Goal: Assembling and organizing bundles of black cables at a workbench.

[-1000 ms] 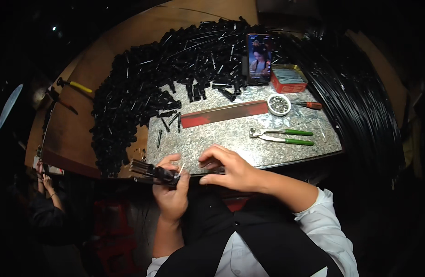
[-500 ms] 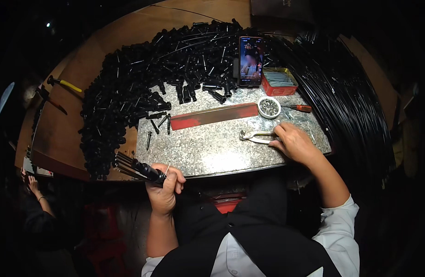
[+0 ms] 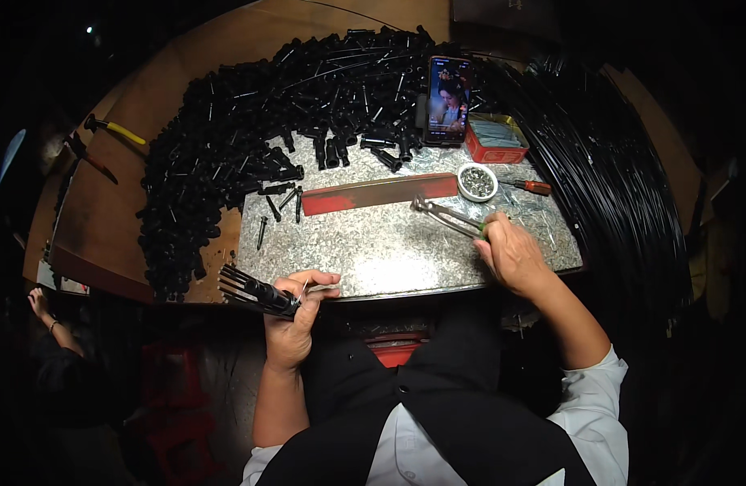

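My left hand (image 3: 290, 334), at the near edge of the table, is closed round a black part with several thin ribs (image 3: 269, 298) that looks like a folded umbrella frame. Its ribs point left; a thin pale wire shows by my fingers, and my forefinger stretches out to the right. In my right hand (image 3: 514, 253) I grip metal end-cutting pincers (image 3: 446, 215) by their handles. Their jaws are above the speckled stone slab (image 3: 332, 247), close to a long red and brown strip (image 3: 381, 193). Whether they touch the strip I cannot tell.
A white bowl (image 3: 480, 200) of small metal pieces stands beside a red tin (image 3: 502, 155), a screwdriver (image 3: 533, 187) and a phone (image 3: 449, 97). Black parts (image 3: 251, 130) are heaped behind; long black rods (image 3: 599, 162) lie right. A yellow-handled hammer (image 3: 126, 132) and another person's hand (image 3: 39, 304) are left.
The pincers have come up and away from the slab, turned so their handles spread toward my hand. My left forefinger has straightened, and the ribbed part has tilted slightly.
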Available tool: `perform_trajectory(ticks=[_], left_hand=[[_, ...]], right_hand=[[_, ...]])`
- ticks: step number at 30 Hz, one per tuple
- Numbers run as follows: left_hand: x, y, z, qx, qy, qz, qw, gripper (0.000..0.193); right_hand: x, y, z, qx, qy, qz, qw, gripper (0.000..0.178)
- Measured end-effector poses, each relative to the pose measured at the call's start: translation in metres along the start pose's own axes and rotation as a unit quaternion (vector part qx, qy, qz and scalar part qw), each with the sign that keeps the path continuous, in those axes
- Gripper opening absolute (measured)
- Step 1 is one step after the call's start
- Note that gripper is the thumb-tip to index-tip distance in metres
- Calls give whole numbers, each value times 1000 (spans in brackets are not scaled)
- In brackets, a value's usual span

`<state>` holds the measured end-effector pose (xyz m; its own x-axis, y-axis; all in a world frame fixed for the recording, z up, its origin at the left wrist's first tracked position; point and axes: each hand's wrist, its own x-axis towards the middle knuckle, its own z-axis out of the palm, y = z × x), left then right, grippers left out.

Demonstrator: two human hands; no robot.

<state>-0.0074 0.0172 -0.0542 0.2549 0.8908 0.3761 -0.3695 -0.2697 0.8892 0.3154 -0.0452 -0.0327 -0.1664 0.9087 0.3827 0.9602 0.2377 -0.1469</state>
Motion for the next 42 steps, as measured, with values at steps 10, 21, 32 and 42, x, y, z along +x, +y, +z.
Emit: perform_trajectory(ticks=[10, 21, 32, 42], left_hand=[[-8, -12, -8, -53, -9, -66, 996, 44], [-8, -7, -4, -71, -41, -113, 990, 89], [-17, -20, -8, -32, 28, -118, 992, 79], [-8, -8, -10, -54, -97, -181, 977, 81]], right_hand=[[28, -65, -12, 228, -56, -13, 972, 33], [40, -90, -9, -193, 181, -163, 950, 19], [32, -101, -9, -16, 31, -145, 989, 17], [8, -94, 2, 383, -234, -100, 888, 22]])
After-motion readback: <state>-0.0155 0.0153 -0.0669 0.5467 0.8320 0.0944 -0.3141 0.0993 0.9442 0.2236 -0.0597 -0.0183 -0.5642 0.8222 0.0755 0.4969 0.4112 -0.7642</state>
